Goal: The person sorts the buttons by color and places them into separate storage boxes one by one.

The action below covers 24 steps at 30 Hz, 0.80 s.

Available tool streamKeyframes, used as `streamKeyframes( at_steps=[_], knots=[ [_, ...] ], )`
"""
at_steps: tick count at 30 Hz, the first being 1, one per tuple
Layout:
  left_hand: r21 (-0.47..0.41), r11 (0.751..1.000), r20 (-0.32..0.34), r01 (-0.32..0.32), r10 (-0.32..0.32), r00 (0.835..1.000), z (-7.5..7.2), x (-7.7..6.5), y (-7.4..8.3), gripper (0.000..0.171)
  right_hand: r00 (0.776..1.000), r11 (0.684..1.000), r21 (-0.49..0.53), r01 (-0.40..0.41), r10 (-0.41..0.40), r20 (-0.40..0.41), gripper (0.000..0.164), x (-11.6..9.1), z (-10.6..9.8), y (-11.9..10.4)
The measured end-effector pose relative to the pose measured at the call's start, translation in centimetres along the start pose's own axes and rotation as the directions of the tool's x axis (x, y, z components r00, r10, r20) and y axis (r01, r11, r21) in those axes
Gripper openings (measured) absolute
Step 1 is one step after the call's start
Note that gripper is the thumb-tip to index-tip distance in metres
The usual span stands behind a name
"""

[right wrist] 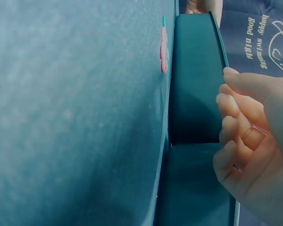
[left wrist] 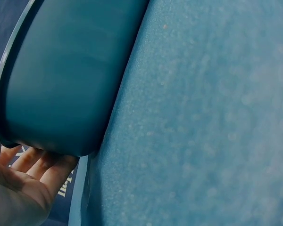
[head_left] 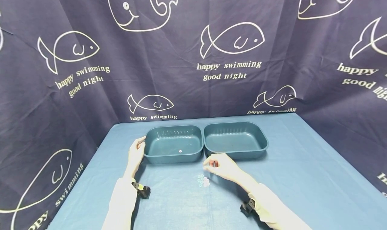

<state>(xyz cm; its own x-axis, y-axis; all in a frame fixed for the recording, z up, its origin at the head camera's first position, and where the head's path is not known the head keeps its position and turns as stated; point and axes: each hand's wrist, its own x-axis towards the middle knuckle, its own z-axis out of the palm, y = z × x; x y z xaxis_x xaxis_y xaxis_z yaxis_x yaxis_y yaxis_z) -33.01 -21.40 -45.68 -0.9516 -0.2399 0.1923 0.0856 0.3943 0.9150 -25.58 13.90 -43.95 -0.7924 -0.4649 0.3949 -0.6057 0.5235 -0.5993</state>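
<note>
My left hand (head_left: 137,151) is at the left end of a blue-green rectangular box (head_left: 175,158). In the left wrist view its fingers (left wrist: 46,172) lie against the outside of the end wall, with the thumb up by the rim. Inside that box lies one small round pale piece (head_left: 180,151). My right hand (head_left: 222,165) hovers in front of where two boxes meet, fingers loosely bent, with nothing visible between them. Just below it on the table is a cluster of small flat round pieces (head_left: 206,182), pink and pale green; the right wrist view shows them edge-on.
A matching second box (head_left: 235,155) stands close against the first on the right. Both sit toward the back of a table covered in blue cloth (head_left: 175,206). Behind and at both sides hangs a dark curtain (head_left: 181,85) with white fish drawings and lettering.
</note>
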Motion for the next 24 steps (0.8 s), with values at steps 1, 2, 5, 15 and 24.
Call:
streamKeyframes(
  at_steps=[1, 2, 5, 15, 24],
  knots=[
    [0.001, 1.0, 0.0, -0.001, 0.001, 1.0, -0.01, 0.01, 0.01, 0.037, 1.0, 1.0, 0.008, 0.009, -0.009, 0.011, 0.011, -0.05, -0.03, 0.04],
    [0.001, 1.0, 0.001, -0.002, 0.002, 1.0, -0.02, 0.03, 0.02, 0.037, 1.0, 1.0, 0.021, 0.017, -0.017, 0.023, 0.011, -0.12, -0.06, 0.08],
    [0.002, 1.0, -0.001, -0.006, 0.006, 1.0, -0.02, 0.02, 0.06, 0.037, 0.998, 0.998, 0.054, 0.038, -0.041, 0.054, 0.011, -0.27, -0.14, 0.17],
    [0.01, 1.0, -0.022, -0.005, 0.005, 1.0, 0.17, -0.1, 0.27, 0.037, 0.988, 0.998, 0.062, 0.03, -0.039, 0.147, 0.011, -0.67, -0.34, 0.39],
    [0.005, 1.0, -0.011, 0.001, -0.001, 1.0, 0.04, -0.15, 0.2, 0.037, 0.976, 0.997, 0.069, -0.046, 0.03, 0.215, 0.008, -0.91, -0.38, 0.22]
  ],
)
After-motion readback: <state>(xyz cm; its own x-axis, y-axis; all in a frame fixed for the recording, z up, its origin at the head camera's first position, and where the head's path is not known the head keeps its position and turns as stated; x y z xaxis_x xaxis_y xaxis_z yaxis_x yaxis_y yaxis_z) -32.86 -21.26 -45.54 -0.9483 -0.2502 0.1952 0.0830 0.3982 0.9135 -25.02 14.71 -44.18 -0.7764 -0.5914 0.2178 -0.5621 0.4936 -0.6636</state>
